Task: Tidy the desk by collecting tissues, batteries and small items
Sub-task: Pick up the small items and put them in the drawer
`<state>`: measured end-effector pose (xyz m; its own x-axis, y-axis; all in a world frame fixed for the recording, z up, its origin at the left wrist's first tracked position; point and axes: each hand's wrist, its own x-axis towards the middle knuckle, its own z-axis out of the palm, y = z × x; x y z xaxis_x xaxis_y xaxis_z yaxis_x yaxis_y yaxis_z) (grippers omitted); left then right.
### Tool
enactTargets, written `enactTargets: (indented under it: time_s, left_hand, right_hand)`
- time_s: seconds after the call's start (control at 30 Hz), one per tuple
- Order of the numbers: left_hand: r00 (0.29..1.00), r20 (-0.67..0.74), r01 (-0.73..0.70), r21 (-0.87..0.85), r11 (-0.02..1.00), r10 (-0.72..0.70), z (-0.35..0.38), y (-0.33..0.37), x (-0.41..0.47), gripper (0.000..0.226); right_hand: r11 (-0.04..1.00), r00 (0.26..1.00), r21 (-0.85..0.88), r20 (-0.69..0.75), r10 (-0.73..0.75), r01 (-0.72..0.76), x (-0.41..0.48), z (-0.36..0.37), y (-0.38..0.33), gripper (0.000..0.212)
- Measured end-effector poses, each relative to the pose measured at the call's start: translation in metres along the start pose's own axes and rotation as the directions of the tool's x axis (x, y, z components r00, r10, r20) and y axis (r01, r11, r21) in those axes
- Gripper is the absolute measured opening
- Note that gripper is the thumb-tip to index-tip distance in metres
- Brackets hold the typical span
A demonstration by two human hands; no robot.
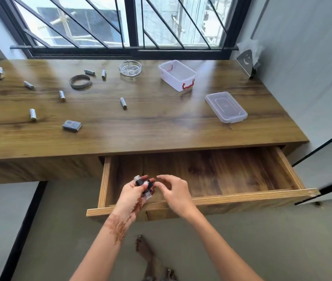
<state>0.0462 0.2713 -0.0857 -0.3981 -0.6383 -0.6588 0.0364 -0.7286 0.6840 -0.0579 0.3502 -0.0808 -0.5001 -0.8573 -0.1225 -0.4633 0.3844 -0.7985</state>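
Head view: left hand [132, 193] fingers grip a black, clear-capped object [149, 183]; right hand [175, 191] fingers loosely curled, empty.

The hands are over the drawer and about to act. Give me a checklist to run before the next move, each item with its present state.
1. Left hand grips the small black object with clear ends: ok.
2. Right hand free: cannot tell; its fingers curl right beside that object.
3. Wooden drawer pulled open below the hands: ok.
4. Clear plastic box with red handles open, its clear plastic lid lying apart on the wooden desk: ok.
5. Silver cylindrical batteries collected: not ok; several lie scattered on the desk.
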Motion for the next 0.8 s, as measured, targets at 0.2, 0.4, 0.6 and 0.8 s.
enactTargets:
  time_s: [0.2,0.4,0.6,0.8]
  left_hand:
    - [0.999,-0.035,0.001,0.204,0.979,0.006,-0.002,0.001,0.05,0.023]
    - [0.994,-0.066,0.106,0.408,0.907,-0.087,-0.005,-0.012,0.086,0.033]
    - [0.984,-0.168,0.122,0.447,0.886,-0.051,0.001,-0.021,0.096,0.024]
    - [0.96,-0.279,0.126,0.425,0.896,-0.002,0.002,-0.027,0.102,0.029]
  right_hand:
    - [0.98,0.977,0.02,0.09,0.194,-0.197,0.043,0.025,0.007,0.031]
    - [0.902,0.902,0.089,0.141,0.408,-0.422,0.067,0.034,0.029,0.021]
    - [0.813,0.814,0.134,0.246,0.527,-0.567,0.082,0.043,0.043,0.017]
    - [0.79,0.805,0.178,0.238,0.544,-0.587,0.089,0.049,0.049,0.017]
